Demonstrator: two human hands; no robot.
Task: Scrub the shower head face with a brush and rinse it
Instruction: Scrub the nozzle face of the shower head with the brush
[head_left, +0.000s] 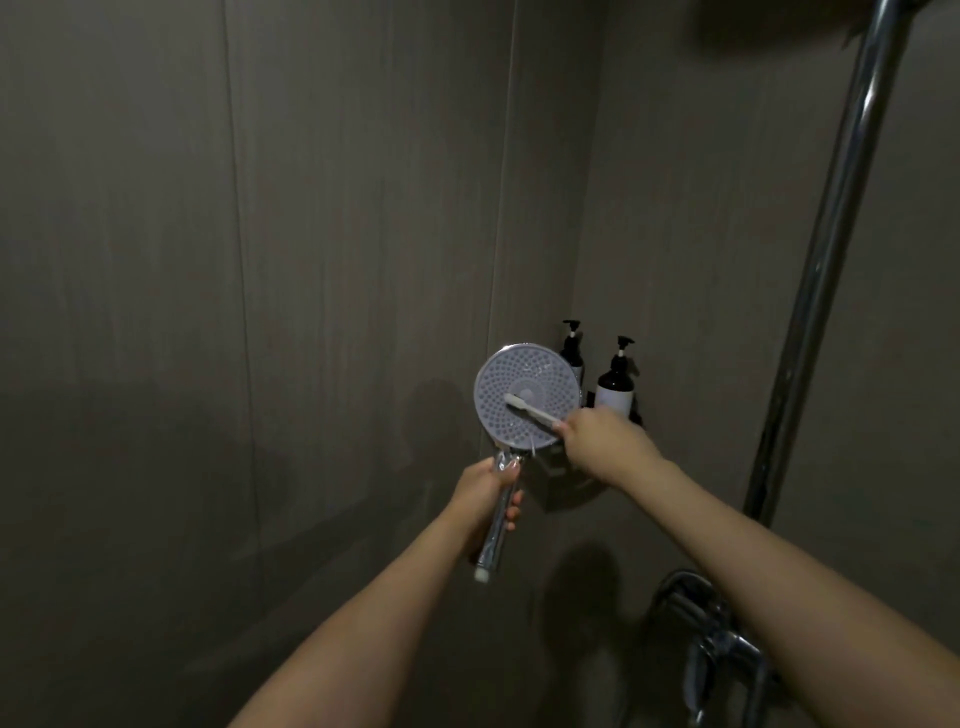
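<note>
Grey wall panels (311, 260) fill the shower stall behind both hands, and a chrome riser pipe (831, 249) climbs up well to the right of the right hand. Below that arm sits the chrome mixer tap (711, 644). The shower head (524, 397) stands just above the left hand (485, 501), its round nozzle face turned toward the camera; the left fingers wrap its chrome handle. Two dark pump bottles (615, 382) stand just behind the right hand (605, 441). That hand pinches the handle of a white toothbrush (530, 410), whose bristle end reaches up-left from the fingers and lies on the face near its centre
</note>
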